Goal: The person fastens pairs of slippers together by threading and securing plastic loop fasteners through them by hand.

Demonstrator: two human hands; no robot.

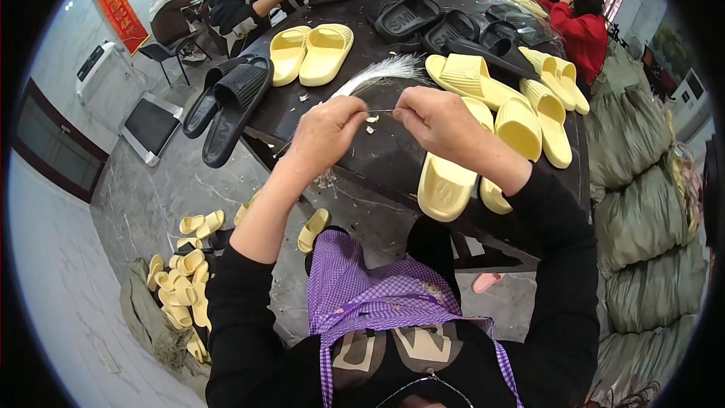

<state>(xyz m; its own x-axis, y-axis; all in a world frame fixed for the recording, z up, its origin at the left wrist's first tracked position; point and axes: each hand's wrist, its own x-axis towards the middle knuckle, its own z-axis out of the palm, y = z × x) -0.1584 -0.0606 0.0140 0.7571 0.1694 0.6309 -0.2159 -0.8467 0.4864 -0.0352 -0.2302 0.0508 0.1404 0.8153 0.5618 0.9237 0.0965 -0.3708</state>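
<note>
A thin, pale strand (pixel 384 111) is stretched between my two hands over the near edge of the dark table. My left hand (pixel 325 132) pinches one end of it and my right hand (pixel 438 117) pinches the other, both closed. Just beyond them lies a loose bundle of white strands (pixel 389 69), its near part hidden behind my left hand. Several yellow slides (pixel 521 130) lie close to my right hand and forearm, one partly under the forearm. Beyond my left hand sits a pair of yellow slides (pixel 325 54).
Black slides (pixel 240 102) overhang the table's left edge; more black slides (pixel 408 19) lie farther back. Scraps dot the tabletop (pixel 362 151). A pile of yellow slides (pixel 181 287) is on the floor at left. Grey-green sacks (pixel 642 204) stack at right. Other people work around the table.
</note>
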